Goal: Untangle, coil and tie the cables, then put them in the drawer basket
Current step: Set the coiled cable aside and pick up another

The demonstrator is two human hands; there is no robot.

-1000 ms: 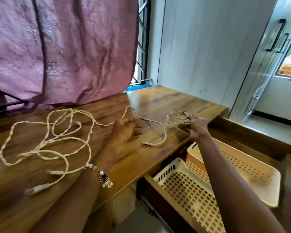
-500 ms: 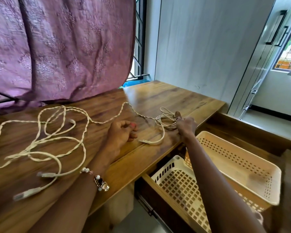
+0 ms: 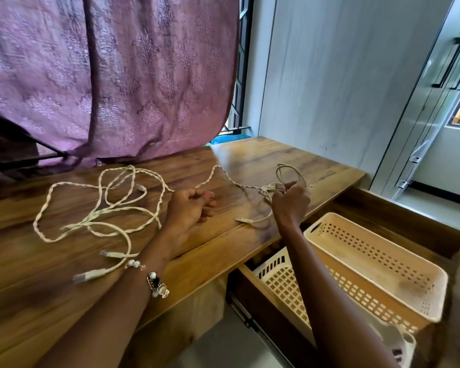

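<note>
Holding a small coil (image 3: 290, 173) pinched in the right hand (image 3: 291, 200) at the tabletop (image 3: 250, 155) edge, with the twisted cable (image 3: 98, 208) trailing leftward through the closed left hand (image 3: 189, 208) and the basket (image 3: 377, 264) lying just right, nearer the right hand.

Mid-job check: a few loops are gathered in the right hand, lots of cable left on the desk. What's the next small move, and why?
Probably draw another length into the coil that the right hand holds. The left hand grips the twisted cable, most of which sprawls loose on the desk, so tying looks premature.
</note>
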